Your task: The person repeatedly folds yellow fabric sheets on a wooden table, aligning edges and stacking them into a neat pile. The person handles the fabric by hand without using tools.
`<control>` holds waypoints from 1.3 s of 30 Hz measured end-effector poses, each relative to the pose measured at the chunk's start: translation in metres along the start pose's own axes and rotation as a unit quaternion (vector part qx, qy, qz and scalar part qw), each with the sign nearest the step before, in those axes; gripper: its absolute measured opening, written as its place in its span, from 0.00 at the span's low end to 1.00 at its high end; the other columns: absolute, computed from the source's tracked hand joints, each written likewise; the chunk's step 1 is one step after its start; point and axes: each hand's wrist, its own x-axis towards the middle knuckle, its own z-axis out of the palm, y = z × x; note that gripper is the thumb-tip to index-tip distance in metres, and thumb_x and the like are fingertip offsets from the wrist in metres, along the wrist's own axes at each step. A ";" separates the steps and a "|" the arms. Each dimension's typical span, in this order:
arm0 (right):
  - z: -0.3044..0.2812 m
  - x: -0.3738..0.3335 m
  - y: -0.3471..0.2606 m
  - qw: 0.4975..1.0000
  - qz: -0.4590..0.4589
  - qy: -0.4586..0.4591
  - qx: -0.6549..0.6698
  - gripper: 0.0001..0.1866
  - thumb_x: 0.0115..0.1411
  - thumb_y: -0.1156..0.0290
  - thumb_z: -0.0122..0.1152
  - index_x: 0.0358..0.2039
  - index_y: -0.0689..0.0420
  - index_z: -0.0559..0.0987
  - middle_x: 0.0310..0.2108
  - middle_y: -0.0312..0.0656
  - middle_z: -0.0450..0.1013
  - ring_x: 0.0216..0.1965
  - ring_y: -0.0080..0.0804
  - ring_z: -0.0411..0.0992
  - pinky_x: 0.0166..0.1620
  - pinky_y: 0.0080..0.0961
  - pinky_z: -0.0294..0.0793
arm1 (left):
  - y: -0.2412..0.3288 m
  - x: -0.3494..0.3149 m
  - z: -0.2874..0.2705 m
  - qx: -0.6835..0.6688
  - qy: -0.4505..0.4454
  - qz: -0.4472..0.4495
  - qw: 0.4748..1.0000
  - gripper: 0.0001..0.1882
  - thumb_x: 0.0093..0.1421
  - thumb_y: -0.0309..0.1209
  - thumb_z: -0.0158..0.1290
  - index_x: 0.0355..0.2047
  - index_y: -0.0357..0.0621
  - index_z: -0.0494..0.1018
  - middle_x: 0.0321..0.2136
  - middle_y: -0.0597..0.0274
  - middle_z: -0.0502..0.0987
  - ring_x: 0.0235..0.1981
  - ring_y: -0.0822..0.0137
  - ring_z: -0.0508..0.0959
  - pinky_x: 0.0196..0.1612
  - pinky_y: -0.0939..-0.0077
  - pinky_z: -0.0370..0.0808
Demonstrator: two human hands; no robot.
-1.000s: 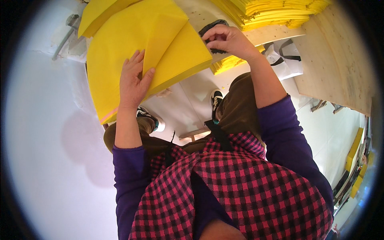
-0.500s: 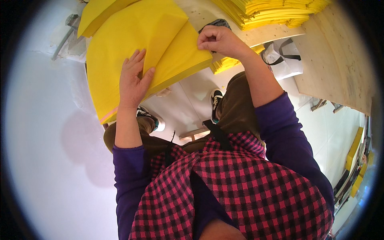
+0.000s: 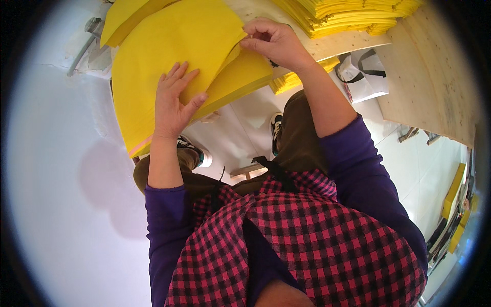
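A thick stack of yellow sheets [image 3: 240, 79] lies in front of me, its layered edge facing my knees. The top yellow sheet [image 3: 169, 41] is partly lifted along its right side, with a gap beneath it. My right hand [image 3: 271, 42] pinches that sheet's right corner between thumb and fingers. Fingers spread, my left hand [image 3: 176, 100] rests flat on the same sheet near the stack's front edge and holds nothing. Whether the sheet is paper or cloth I cannot tell.
More yellow sheets are piled on the wooden table [image 3: 337, 48] at the far right, in a folded pile [image 3: 353, 15]. Below it sits a smaller yellow bundle [image 3: 286, 82]. A white bag [image 3: 365, 77] with black handles stands beside a wooden panel [image 3: 434, 82]. A metal pipe fitting [image 3: 93, 25] is at the far left.
My right hand has moved up and left to the top sheet's corner and now pinches it. The sheet's fold has flattened. My left hand's fingers have spread wider.
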 end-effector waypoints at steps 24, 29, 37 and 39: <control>-0.034 -0.009 0.015 0.971 0.076 -0.220 -0.059 0.10 0.49 0.72 0.70 0.33 0.56 0.81 0.20 0.27 0.65 0.25 0.17 0.64 0.29 0.19 0.66 | -0.014 -0.004 0.009 -0.022 0.015 -0.020 0.999 0.15 0.62 0.29 0.52 0.49 0.39 0.75 0.54 0.57 0.74 0.64 0.55 0.63 0.67 0.58 0.51; -0.030 -0.007 0.014 0.973 0.088 -0.197 -0.083 0.07 0.51 0.70 0.68 0.30 0.56 0.81 0.23 0.29 0.71 0.26 0.18 0.66 0.31 0.20 0.68 | -0.014 -0.004 0.009 -0.020 0.012 -0.023 0.999 0.16 0.62 0.29 0.52 0.49 0.40 0.75 0.53 0.57 0.74 0.64 0.55 0.63 0.67 0.58 0.51; -0.026 -0.003 0.005 0.988 0.084 -0.131 -0.021 0.07 0.55 0.69 0.67 0.33 0.56 0.81 0.25 0.30 0.73 0.27 0.17 0.68 0.32 0.18 0.69 | -0.012 -0.003 0.008 -0.028 0.020 -0.023 0.999 0.15 0.59 0.37 0.55 0.42 0.42 0.78 0.54 0.54 0.73 0.62 0.48 0.64 0.65 0.47 0.53; -0.021 -0.001 0.002 0.991 0.080 -0.110 -0.008 0.07 0.56 0.69 0.67 0.34 0.56 0.81 0.25 0.30 0.73 0.28 0.17 0.68 0.33 0.17 0.69 | -0.010 -0.003 0.007 -0.025 0.017 -0.020 0.999 0.16 0.58 0.39 0.55 0.43 0.43 0.78 0.55 0.54 0.73 0.62 0.48 0.64 0.65 0.47 0.52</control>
